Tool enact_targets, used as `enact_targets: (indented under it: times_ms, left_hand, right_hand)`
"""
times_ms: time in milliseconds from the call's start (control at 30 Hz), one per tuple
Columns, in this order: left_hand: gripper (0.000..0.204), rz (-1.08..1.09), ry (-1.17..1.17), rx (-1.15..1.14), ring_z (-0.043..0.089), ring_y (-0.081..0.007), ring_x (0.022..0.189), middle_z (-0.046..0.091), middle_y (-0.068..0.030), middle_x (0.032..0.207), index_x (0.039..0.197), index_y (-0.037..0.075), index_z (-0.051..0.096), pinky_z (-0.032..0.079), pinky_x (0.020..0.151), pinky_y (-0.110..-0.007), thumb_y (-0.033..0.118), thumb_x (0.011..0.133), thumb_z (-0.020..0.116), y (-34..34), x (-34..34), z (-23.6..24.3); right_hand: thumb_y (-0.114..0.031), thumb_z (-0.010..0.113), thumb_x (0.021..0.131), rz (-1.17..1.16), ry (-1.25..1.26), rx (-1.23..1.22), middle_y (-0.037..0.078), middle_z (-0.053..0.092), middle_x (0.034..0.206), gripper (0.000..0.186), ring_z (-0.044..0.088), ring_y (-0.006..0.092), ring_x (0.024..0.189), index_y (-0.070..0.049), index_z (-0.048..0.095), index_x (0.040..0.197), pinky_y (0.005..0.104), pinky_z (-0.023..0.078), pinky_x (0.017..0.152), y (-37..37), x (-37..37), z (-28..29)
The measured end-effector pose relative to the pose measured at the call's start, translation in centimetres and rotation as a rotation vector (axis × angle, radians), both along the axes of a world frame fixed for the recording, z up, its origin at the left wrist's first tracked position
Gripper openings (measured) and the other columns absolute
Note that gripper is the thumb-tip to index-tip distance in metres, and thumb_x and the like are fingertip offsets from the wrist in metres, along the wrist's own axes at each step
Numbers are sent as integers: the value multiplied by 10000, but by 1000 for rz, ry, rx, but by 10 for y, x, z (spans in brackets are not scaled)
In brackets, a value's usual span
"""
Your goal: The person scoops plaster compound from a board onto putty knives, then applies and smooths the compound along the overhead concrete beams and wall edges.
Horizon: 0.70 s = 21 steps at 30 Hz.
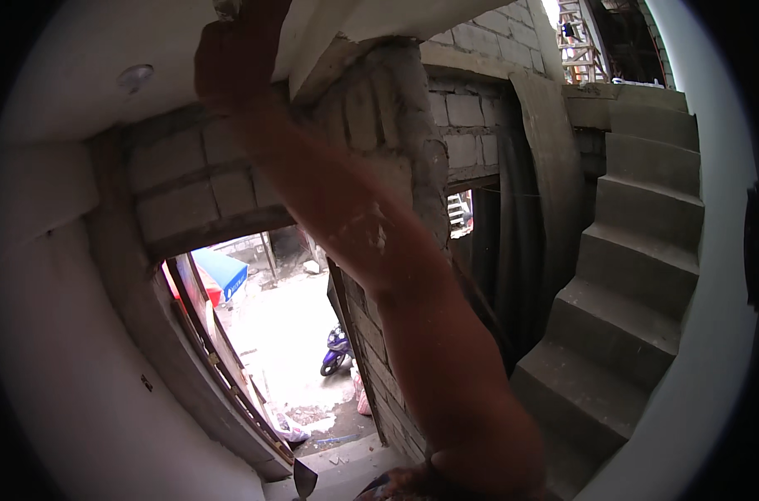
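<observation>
My right arm rises from the lower edge across the middle of the view, with pale mortar smears on the forearm. My right hand [236, 63] is up at the top, its back toward me, pressed where the white ceiling [79, 50] meets the grey brick pillar [396, 108]. Its fingers are hidden, so what it holds does not show. A small dark trowel blade [303, 479] pokes in at the bottom edge. The hand on that trowel is out of view.
Bare concrete stairs [638, 275] climb on the right. Below the brick lintel [196, 192] an opening shows a street with a purple motorbike [336, 351] and a blue and red canopy [222, 274]. Wooden planks [221, 367] lean along its left side.
</observation>
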State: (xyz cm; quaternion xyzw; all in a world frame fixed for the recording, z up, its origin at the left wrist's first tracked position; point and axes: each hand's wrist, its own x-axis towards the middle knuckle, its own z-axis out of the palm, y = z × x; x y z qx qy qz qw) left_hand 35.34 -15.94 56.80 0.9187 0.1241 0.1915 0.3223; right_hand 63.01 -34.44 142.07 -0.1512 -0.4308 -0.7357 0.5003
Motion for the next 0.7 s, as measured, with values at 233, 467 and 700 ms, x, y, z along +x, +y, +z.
enact_targets:
  times_ms: [233,467,700]
  left_hand:
    - [368,6,52,10,631,-409,880,669,-204,978,1175,83,636,495,745,-481,357,979,486,-7,-3,-5]
    - [354,-45,65,-26,635,-386,859,669,-193,951,1160,75,640,497,740,-471,342,971,505,-35,17,43]
    - [340,13,129,-45,639,-364,838,670,-182,924,1146,67,643,500,734,-461,327,963,523,-59,15,62]
  right_hand:
    - [-208,559,917,386,231,-289,75,600,1018,288,596,214,903,-58,555,1163,366,503,817,-90,26,-97]
    - [-231,450,944,1006,396,13,147,552,1238,415,558,334,1118,-21,453,1302,507,494,916,-264,-18,-90]
    - [-215,453,932,1095,476,12,141,536,1308,397,534,352,1195,-34,492,1284,553,455,976,-290,34,-47]
